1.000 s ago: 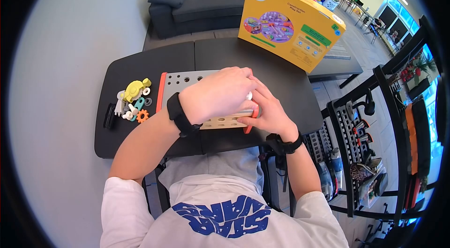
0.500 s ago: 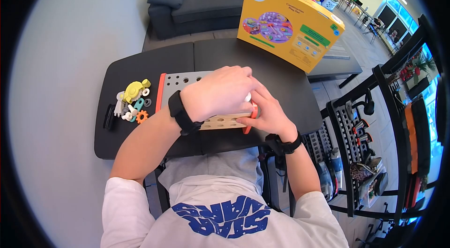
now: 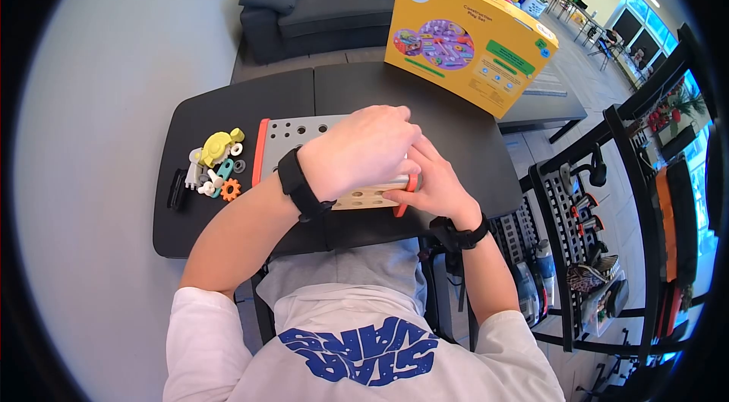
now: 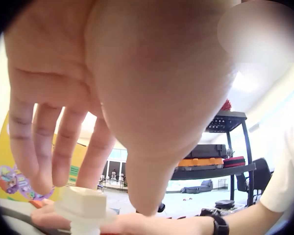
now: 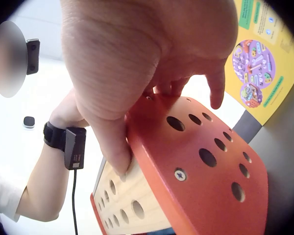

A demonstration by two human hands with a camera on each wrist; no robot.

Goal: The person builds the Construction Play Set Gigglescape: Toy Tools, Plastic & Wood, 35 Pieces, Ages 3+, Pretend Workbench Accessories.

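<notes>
Right now the left hand (image 3: 361,148) arches over the box (image 5: 181,152), which sits near the front edge of the counter (image 3: 471,167). Its fingers hang long and loose, parted from the thumb, around a white bolt (image 4: 83,201); I can't tell whether they touch it. The right hand (image 3: 437,186) clasps the box's right end, thumb on the wooden front, other fingers bent over the top. Near the counter's left edge lie a yellow piece (image 3: 216,150), an orange gear (image 3: 231,189) and a black strip (image 3: 177,189). A carton (image 3: 471,45) stands by the far right corner.
</notes>
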